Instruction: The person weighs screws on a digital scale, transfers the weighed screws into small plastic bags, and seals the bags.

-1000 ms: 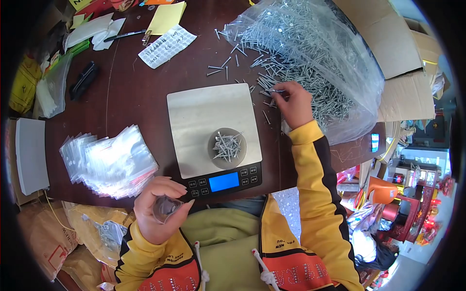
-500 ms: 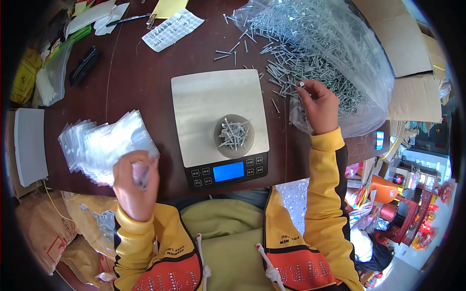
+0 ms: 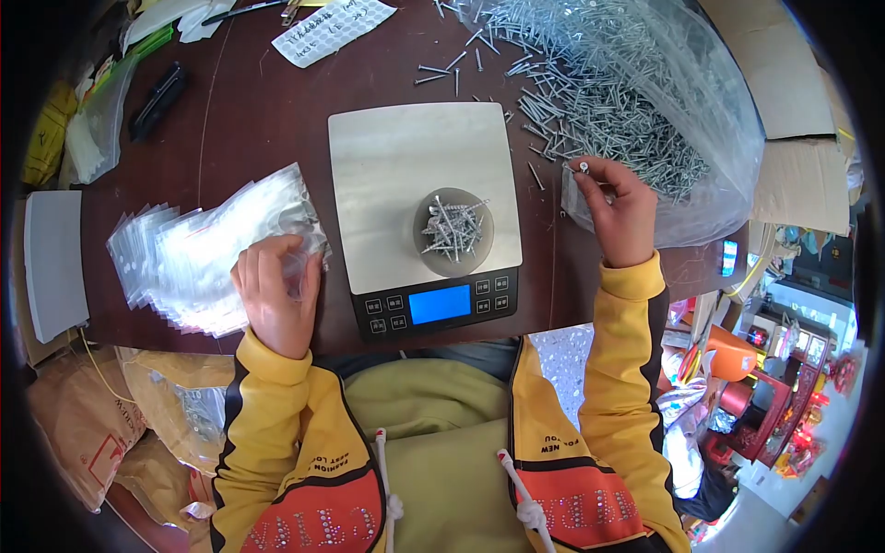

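Observation:
A round cup (image 3: 484, 249) full of screws (image 3: 454, 228) stands on the steel plate of a digital scale (image 3: 396, 166), whose display glows blue. My left hand (image 3: 277, 290) is closed on a clear plastic bag (image 3: 297, 217) at the right end of a fanned stack of clear bags (image 3: 198, 267). Beside the big pile of screws (image 3: 618, 111), my right hand (image 3: 618, 207) pinches a screw (image 3: 584, 168) between thumb and forefinger. The pile lies in a large open plastic bag (image 3: 728, 175), with loose screws to its left.
At the top left lie a sheet of round stickers (image 3: 334, 29), a pen (image 3: 241, 12) and a black object (image 3: 159, 101). A white box (image 3: 55, 267) stands at the left edge. Cardboard flaps (image 3: 802, 184) rise at the right. Paper bags (image 3: 88, 424) are below the table at the left.
My left hand has moved from in front of the scale to the stack, and a bag there is now lifted and spread. My right hand has drawn back slightly from the pile with a screw.

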A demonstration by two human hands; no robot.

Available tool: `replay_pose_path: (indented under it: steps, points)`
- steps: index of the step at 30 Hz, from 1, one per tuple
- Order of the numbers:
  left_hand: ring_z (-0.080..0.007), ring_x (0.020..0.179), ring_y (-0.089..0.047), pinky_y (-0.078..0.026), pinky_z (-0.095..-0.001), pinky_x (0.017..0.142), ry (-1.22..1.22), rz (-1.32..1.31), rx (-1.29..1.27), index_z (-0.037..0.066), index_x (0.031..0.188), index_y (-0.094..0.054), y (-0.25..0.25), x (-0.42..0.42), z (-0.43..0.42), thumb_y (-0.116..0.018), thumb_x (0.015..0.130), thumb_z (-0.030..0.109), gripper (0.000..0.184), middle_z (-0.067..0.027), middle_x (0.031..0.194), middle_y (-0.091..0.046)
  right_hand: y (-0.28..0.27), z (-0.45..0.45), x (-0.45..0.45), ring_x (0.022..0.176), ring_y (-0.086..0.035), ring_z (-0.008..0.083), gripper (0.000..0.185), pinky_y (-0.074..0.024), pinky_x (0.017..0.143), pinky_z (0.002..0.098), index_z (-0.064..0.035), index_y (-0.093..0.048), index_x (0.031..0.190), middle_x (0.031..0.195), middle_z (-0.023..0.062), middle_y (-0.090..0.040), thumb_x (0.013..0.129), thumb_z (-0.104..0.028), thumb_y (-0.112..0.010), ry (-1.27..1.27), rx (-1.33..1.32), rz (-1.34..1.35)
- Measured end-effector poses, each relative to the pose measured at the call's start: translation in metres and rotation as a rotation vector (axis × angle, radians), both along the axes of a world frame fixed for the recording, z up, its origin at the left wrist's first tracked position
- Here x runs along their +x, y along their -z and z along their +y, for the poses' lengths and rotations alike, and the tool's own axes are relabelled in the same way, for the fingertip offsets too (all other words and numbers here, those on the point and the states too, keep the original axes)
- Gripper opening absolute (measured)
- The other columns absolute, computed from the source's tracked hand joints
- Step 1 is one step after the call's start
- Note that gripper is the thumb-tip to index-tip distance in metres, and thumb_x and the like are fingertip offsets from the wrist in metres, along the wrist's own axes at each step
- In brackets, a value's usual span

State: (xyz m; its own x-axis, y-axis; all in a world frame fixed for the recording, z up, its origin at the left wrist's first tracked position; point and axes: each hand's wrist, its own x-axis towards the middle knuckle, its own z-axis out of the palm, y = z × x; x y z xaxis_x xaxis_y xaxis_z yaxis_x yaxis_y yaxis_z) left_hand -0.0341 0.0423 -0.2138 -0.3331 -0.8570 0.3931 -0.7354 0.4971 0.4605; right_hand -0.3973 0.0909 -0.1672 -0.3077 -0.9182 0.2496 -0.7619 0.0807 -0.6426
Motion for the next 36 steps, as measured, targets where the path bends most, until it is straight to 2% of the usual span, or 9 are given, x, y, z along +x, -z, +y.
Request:
replay_pose_path:
  steps: [5,8,11,14,17,19,23,29,36]
  points:
    - [-0.0248,0.088,-0.053,-0.039,-0.0356,0.085,-0.014,0.041,-0.015,0.004,0.109,-0.059,-0.002,-0.002,0.002,-0.074,0.076,0.003,0.036,-0.0074,0.093,-0.060,0.004,-0.003,0.002,0.069,-0.066,0.0151,0.015,-0.0506,0.063,0.0264,-0.0038,-0.071,0.098,0.086,0.0099,-0.071,0.083,-0.004,-0.068,0.008,0.023,-0.023]
    - [-0.0241,0.087,-0.052,-0.038,-0.0350,0.085,-0.016,0.062,0.002,0.004,0.114,-0.059,-0.005,-0.003,0.004,-0.074,0.076,0.003,0.041,-0.0067,0.091,-0.060,0.007,-0.004,0.003,0.071,-0.066,0.0174,0.021,-0.0513,0.065,0.0279,-0.0040,-0.070,0.104,0.088,0.0113,-0.070,0.083,-0.004,-0.068,0.020,0.054,-0.038]
    - [-0.0240,0.087,-0.052,-0.038,-0.0356,0.087,0.002,0.068,-0.002,0.005,0.115,-0.059,-0.007,-0.002,0.004,-0.074,0.075,0.002,0.042,-0.0063,0.091,-0.060,0.006,-0.010,0.008,0.083,-0.066,0.0224,0.029,-0.0520,0.072,0.0315,-0.0054,-0.067,0.110,0.098,0.0131,-0.069,0.081,-0.006,-0.070,0.004,0.002,0.067]
    - [-0.0247,0.087,-0.053,-0.038,-0.0386,0.091,0.019,0.073,-0.028,0.005,0.113,-0.059,-0.007,-0.002,0.004,-0.074,0.075,0.002,0.041,-0.0066,0.089,-0.061,-0.017,-0.014,0.029,0.096,-0.063,0.0265,0.033,-0.0509,0.079,0.0340,-0.0073,-0.066,0.111,0.106,0.0132,-0.066,0.079,-0.008,-0.071,-0.180,-0.048,0.145]
    - [-0.0238,0.085,-0.055,-0.037,-0.0428,0.096,0.037,0.068,-0.055,0.005,0.110,-0.060,-0.007,-0.001,0.003,-0.074,0.075,0.002,0.038,-0.0060,0.089,-0.062,-0.043,-0.015,0.065,0.098,-0.061,0.0289,0.029,-0.0498,0.081,0.0356,-0.0072,-0.066,0.104,0.103,0.0121,-0.064,0.076,-0.011,-0.073,-0.432,0.059,-0.100]
    - [-0.0205,0.083,-0.058,-0.037,-0.0457,0.097,0.039,0.057,-0.068,0.005,0.106,-0.061,-0.007,-0.001,0.003,-0.076,0.073,0.003,0.037,-0.0043,0.092,-0.062,-0.046,-0.016,0.085,0.093,-0.060,0.0291,0.026,-0.0498,0.079,0.0367,-0.0066,-0.065,0.100,0.097,0.0110,-0.063,0.075,-0.010,-0.073,-0.484,0.076,0.017]
    - [-0.0223,0.084,-0.058,-0.037,-0.0469,0.098,0.040,0.065,-0.081,0.005,0.104,-0.060,-0.007,0.001,0.003,-0.075,0.073,0.002,0.034,-0.0049,0.094,-0.063,-0.034,-0.023,0.096,0.082,-0.059,0.0296,0.020,-0.0501,0.072,0.0393,-0.0055,-0.064,0.091,0.087,0.0090,-0.062,0.074,-0.007,-0.073,-0.527,0.051,0.129]
    - [-0.0279,0.090,-0.057,-0.036,-0.0459,0.101,0.041,0.105,-0.042,0.005,0.107,-0.060,-0.007,0.001,0.004,-0.073,0.075,0.000,0.035,-0.0079,0.090,-0.063,-0.034,-0.018,0.094,0.072,-0.062,0.0285,0.011,-0.0512,0.064,0.0347,-0.0048,-0.067,0.087,0.080,0.0092,-0.063,0.077,-0.002,-0.070,-0.455,-0.061,-0.028]
    - [-0.0296,0.092,-0.057,-0.036,-0.0463,0.100,0.046,0.092,-0.069,0.005,0.108,-0.059,-0.009,0.001,0.004,-0.072,0.075,0.000,0.035,-0.0088,0.094,-0.062,-0.036,-0.014,0.089,0.072,-0.064,0.0159,0.014,-0.0500,0.066,0.0260,-0.0023,-0.070,0.093,0.087,0.0086,-0.068,0.079,0.003,-0.070,-0.367,0.026,-0.387]
